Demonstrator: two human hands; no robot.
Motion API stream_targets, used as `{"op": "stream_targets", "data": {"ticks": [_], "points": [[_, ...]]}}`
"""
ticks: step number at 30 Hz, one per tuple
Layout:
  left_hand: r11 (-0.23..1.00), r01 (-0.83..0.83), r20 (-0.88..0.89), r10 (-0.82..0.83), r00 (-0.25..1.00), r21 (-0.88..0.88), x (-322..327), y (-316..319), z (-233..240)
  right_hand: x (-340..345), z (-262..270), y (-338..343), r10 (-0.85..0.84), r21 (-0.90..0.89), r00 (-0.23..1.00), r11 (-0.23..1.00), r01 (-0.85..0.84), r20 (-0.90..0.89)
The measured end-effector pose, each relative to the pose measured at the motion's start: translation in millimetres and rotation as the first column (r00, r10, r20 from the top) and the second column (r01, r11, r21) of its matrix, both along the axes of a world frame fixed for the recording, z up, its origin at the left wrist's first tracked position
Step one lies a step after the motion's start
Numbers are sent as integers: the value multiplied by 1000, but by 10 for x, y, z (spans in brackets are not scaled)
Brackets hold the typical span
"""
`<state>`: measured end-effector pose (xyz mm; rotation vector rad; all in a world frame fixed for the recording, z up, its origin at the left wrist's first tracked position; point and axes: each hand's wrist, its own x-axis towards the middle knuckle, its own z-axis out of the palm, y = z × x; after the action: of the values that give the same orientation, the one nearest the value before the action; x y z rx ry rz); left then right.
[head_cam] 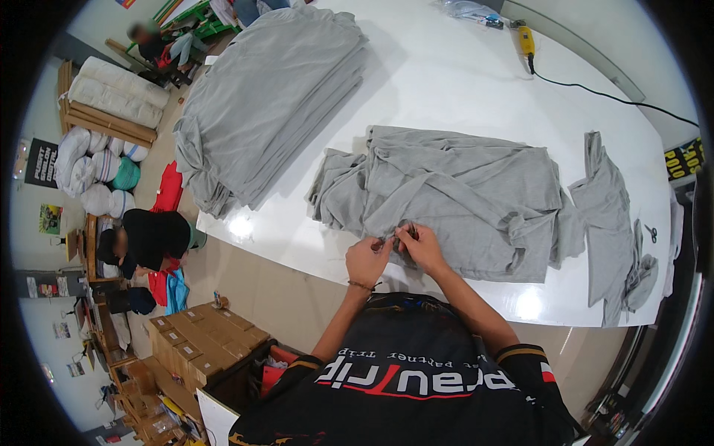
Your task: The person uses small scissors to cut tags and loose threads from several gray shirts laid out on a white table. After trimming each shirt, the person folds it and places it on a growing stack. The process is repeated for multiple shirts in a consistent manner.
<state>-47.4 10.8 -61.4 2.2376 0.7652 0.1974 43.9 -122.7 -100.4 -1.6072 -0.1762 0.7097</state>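
Note:
A grey fabric garment (463,206) lies bunched on top of a small pile of the same cloth, at the near edge of the white table. My left hand (368,259), with a bracelet at the wrist, pinches a gathered bit of this garment. Close beside it, my right hand (421,248) grips the same bit with bent fingers. Something dark shows between the right fingers, too small to identify. The fingertips of both hands nearly meet, and they partly hide the pinched cloth.
A tall stack of grey garments (279,95) stands on the table at left. More grey pieces (608,223) and small black-handled scissors (651,233) lie at right. A yellow corded tool (526,42) lies at the far edge. Cardboard boxes (206,340) stand at lower left; other people work beyond.

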Motion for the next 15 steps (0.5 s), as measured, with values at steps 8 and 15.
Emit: {"op": "stream_targets", "data": {"ticks": [8, 15], "points": [[993, 23, 56, -16, 998, -119, -20, 30, -107, 4, 147, 24, 47, -77, 999, 996, -48, -15], [909, 88, 334, 58, 941, -408, -237, 88, -118, -35, 152, 6, 126, -7, 990, 992, -126, 61]]}}
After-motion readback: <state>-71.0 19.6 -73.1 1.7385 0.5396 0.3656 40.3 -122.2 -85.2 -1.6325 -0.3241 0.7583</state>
